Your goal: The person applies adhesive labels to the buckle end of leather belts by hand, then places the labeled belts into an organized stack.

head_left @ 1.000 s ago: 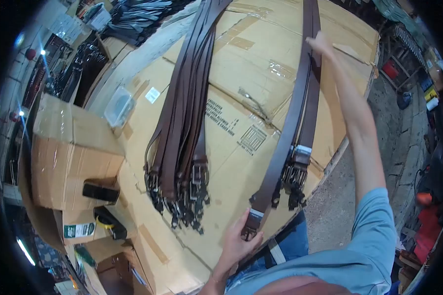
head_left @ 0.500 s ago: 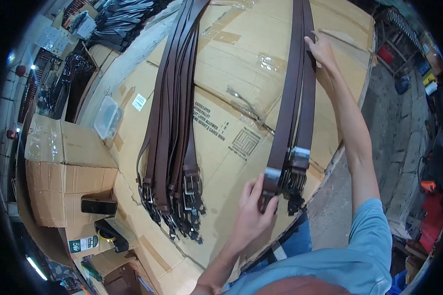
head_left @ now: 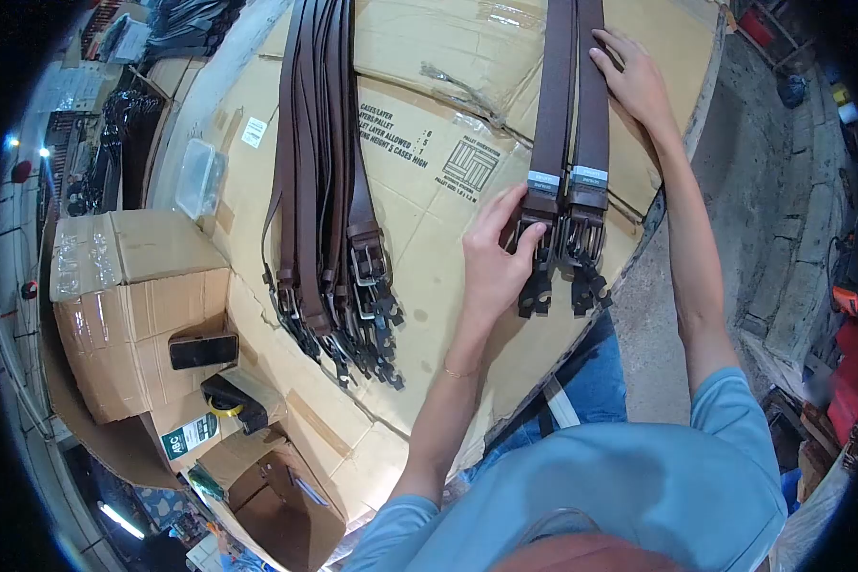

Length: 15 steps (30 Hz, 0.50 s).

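Head view. Two brown belts, forming a small stack of belts, lie lengthwise on the cardboard-covered table near its right edge, with their buckles toward the person and their dark strap ends reaching to the table's rim. The left hand sits at the buckle end, with thumb and fingers closed in a pinch on the left belt just below its silver label. The right hand rests farther up the same stack, its fingers straight, slightly spread and pressed flat on the right belt. A large bundle of belts lies parallel to the left, well apart from the stack, its buckles fanned out at the near end. Beyond it stand a clear plastic box on the table and, lower left, a cardboard carton with a phone just beside it
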### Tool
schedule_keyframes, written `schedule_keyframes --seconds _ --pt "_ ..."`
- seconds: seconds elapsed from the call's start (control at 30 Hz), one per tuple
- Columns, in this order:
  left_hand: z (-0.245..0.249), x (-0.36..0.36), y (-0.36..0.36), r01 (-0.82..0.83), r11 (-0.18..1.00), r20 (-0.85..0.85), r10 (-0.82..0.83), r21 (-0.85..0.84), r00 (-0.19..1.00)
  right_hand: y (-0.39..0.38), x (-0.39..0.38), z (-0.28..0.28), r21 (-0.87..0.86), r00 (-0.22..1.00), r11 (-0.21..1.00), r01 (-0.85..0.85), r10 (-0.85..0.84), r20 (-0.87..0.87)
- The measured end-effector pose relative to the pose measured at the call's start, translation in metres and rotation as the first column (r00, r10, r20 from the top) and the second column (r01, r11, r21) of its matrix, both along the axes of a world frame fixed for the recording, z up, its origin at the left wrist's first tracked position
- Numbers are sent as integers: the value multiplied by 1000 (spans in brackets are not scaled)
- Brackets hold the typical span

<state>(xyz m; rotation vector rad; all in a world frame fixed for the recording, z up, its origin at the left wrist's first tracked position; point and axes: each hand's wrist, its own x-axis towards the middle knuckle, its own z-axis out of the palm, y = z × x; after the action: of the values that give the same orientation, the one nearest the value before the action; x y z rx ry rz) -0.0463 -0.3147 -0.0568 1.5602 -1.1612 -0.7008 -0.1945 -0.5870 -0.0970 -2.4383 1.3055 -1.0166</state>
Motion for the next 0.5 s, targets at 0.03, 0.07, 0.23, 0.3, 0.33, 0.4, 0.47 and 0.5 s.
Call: schedule_keyframes --seconds 0.03,0.07,0.23,0.3,0.33,0.4,0.47,0.5 --pt "-2 -1 1 -7 1000 14 7 -11 1000 3 1 1 -16 1000 1000 10 -11 -9" --pt "-4 -2 3 -8 1000 9 8 -5 1000 5 1 1 -11 1000 1000 9 -9 -14" --pt "-6 -4 1 -29 999 -29 28 -26 999 7 4 2 -86 999 996 18 -22 -45" --pt "1 -5 2 -19 1000 -29 20 13 999 3 3 -2 -107 998 994 12 -19 -67" --pt "3 -5 3 -11 999 -26 12 48 1000 4 4 1 -131 996 991 4 -16 -85" --pt "-1 -7 4 -22 999 19 21 50 1000 15 3 5 24 994 1000 2 -5 108" --pt "-8 -10 6 -11 999 79 9 33 997 39 0 14 171 954 985 -29 -24 298" --pt "-11 -11 6 -14 999 80 12 29 997 60 -5 18 365 843 926 -93 -121 524"
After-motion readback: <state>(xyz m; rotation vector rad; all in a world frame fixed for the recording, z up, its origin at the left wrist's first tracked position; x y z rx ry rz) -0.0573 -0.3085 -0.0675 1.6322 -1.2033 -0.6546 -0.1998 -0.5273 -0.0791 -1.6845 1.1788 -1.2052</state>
